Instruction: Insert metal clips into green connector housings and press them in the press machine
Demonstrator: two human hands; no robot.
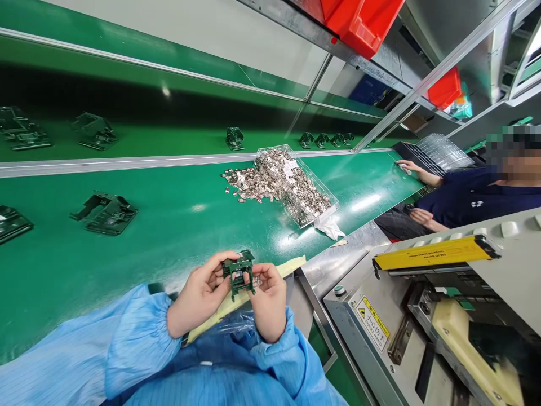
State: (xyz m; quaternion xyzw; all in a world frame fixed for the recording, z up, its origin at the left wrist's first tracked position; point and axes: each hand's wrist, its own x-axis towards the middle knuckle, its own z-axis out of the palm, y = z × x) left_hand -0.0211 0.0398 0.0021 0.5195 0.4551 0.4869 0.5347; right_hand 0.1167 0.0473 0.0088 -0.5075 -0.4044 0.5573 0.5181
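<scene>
In front of my chest, my left hand (205, 293) is closed around a dark green plastic frame (242, 270) with open sides and thin legs. My right hand (269, 299) is closed at the frame's right side, its fingertips touching or almost touching it. A few small silvery metal pieces (257, 280) show among the right fingers; how they sit there is partly hidden. Beyond my hands, a clear plastic tray (327, 215) lies on the green bench with a heap of small metal pieces (274, 175) in it and spilling off its left side.
Similar green frames (110, 214) stand on the green bench (177, 197) to the left, others along the strip behind. At right is a press-like machine (359, 316) with a yellow bar (435, 252). A co-worker (469, 194) sits beyond it. Red bins (363, 25) hang overhead.
</scene>
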